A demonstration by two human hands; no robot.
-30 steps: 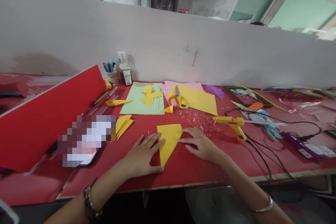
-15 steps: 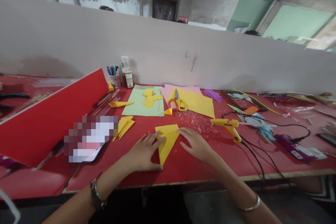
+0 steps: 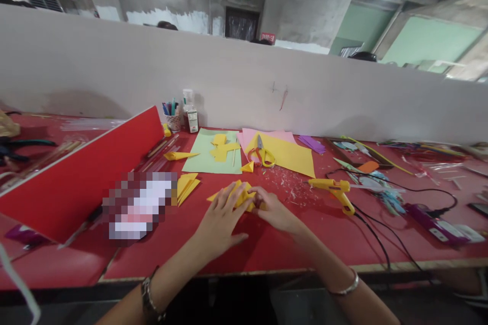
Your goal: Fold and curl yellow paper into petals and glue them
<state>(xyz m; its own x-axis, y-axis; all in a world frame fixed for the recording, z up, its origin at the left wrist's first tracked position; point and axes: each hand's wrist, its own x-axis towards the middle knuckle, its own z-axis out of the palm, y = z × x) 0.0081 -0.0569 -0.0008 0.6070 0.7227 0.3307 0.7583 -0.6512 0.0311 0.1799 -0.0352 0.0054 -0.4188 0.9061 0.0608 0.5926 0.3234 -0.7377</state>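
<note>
The left hand (image 3: 221,221) lies palm down, its fingers loosely spread over a folded piece of bright yellow paper (image 3: 247,189) and its thumb held out to the side; it covers the paper rather than gripping it. The right hand (image 3: 273,213) is partly closed, fingers curled at the paper's right edge; whether they pinch it cannot be told. The paper thus sits under the left fingertips and against the right ones, one pointed corner showing left of the left fingers.

With the left hand only resting on top, the paper could slip or turn if the right fingers pull sideways, and a crease could land crooked, since the fingers hide much of the edge. Just beyond the right hand, pale thin shavings (image 3: 293,188) litter the red tabletop (image 3: 282,256); one caught beneath the paper could spoil a flat press. Farther to that hand's right, a yellow glue gun with a black cord (image 3: 331,186) points its nozzle towards the work; a careless swing of the hand could knock it, and if hot, it could burn. Left of the left hand, a bundle of folded yellow paper pieces (image 3: 186,189) could be scattered by the wrist.
</note>
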